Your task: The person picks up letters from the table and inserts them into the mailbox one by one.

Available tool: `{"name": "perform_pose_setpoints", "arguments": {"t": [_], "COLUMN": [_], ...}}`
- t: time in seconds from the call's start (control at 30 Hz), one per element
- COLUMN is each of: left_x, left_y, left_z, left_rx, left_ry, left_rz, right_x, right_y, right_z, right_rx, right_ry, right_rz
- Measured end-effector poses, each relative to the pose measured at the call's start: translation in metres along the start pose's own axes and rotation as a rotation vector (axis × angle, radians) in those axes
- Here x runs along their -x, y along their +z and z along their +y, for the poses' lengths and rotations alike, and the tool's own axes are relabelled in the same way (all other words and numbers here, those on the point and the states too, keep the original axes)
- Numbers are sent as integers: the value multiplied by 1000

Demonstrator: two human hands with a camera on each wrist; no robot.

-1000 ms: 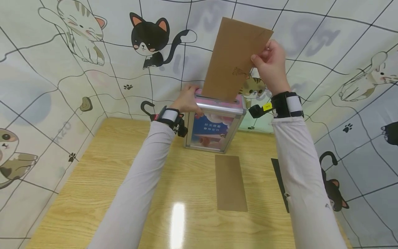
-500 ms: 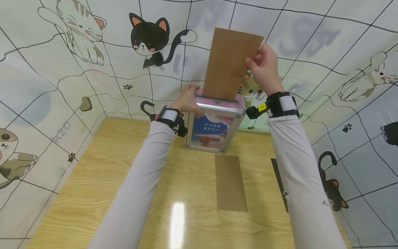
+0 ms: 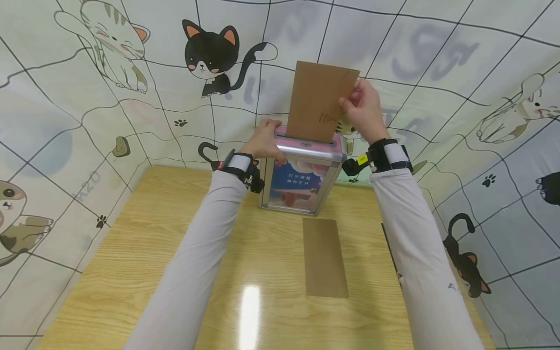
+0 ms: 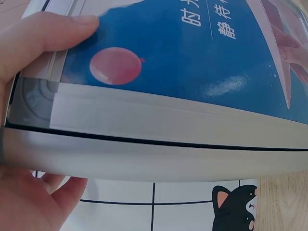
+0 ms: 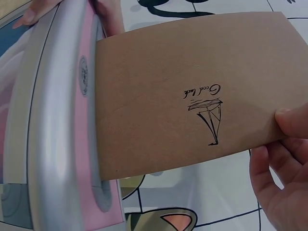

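A brown envelope [image 3: 321,99] stands with its lower end in the slot of a pink-topped, silver-edged letter box [image 3: 306,183]. My right hand [image 3: 366,111] pinches the envelope's right edge between thumb and fingers. In the right wrist view, the envelope [image 5: 159,96] carries a small sailboat drawing and the words "Good luck". My left hand [image 3: 264,141] grips the box's top left corner. In the left wrist view, the thumb [image 4: 72,32] lies on the box's printed blue front, with other fingers behind the frame.
Another brown envelope [image 3: 325,257] lies flat on the wooden table [image 3: 197,282] before the box. A thin dark object [image 3: 388,245] is mostly hidden by the right sleeve. A cat-patterned cloth [image 3: 144,112] surrounds the table at back and sides.
My right hand has moved down and left, and the envelope has slid lower into the slot, standing more upright. The left hand and the box have stayed put.
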State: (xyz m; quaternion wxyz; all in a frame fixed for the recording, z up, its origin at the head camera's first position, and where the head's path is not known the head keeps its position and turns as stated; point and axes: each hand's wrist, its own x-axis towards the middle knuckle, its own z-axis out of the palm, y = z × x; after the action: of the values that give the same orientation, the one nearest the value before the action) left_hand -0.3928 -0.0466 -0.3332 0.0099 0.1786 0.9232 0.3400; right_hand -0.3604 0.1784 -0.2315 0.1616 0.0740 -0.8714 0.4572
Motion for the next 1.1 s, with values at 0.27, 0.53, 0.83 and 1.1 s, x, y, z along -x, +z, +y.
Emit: {"name": "perform_pose_setpoints", "arguments": {"t": [0.27,0.53,0.83,1.1], "left_x": [2,2,1,1], "left_y": [0,0,0,0], "left_z": [2,2,2,1], "left_rx": [8,1,-25,-34], "left_ry": [7,7,-13,-16], "left_rz": [6,13,-13,-10], "right_x": [4,8,20,22], "right_y": [7,11,4,3], "right_z": [10,20,47,58], "right_rx": [-7,12,110,87], "right_ry": [-5,19,-20,-44], "right_rz": [-35,-71,-361,-374]}}
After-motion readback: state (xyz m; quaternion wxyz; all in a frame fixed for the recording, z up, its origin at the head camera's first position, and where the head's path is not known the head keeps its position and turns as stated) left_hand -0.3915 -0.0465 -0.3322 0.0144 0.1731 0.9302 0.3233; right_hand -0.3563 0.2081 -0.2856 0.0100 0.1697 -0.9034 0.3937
